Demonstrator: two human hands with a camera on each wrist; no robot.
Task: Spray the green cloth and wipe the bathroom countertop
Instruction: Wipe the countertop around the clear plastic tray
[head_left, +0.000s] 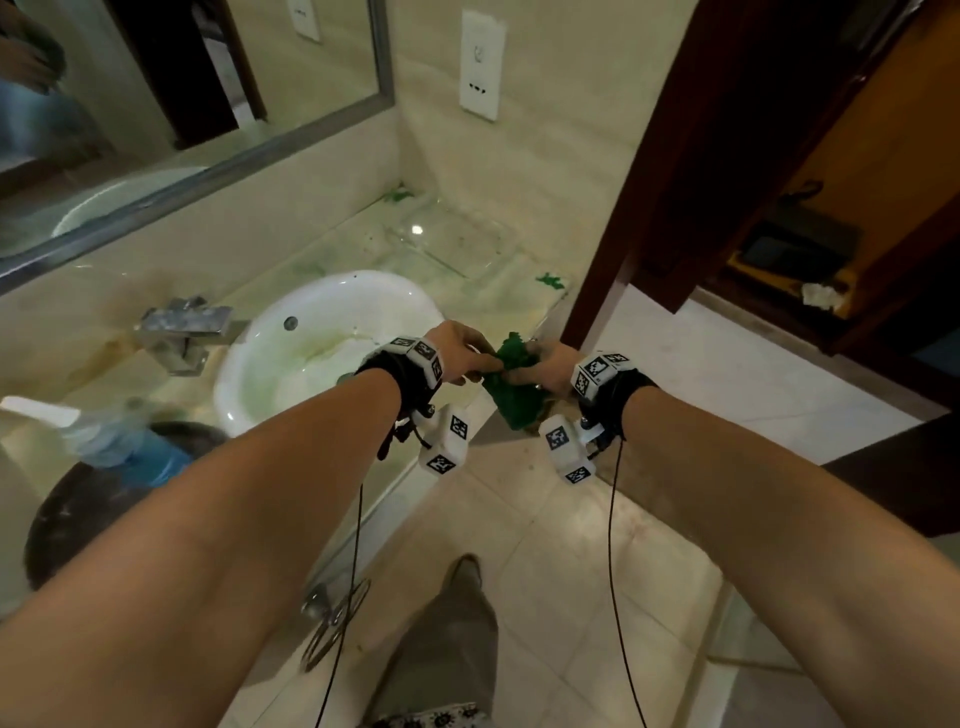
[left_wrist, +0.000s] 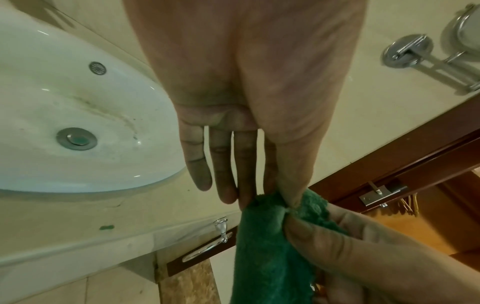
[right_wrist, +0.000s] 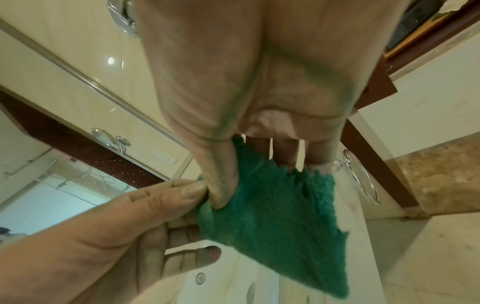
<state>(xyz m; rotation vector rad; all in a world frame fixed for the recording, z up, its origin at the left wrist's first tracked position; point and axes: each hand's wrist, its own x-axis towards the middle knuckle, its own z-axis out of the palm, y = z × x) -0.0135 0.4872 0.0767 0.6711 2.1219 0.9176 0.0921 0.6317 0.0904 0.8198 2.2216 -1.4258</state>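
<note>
Fingers (left_wrist: 246, 164) of the left hand (head_left: 462, 353) pinch the top edge of the green cloth (head_left: 514, 384) against the thumb; the right hand (head_left: 550, 369) pinches the same edge alongside. The cloth, fuzzy and dark green with a ragged, torn border, hangs just off the countertop's (head_left: 363, 249) front corner, beside the sink (head_left: 322, 332).

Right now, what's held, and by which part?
The green cloth: left hand and right hand each pinch its upper edge, thumb against fingers, side by side; the rest hangs.
</note>
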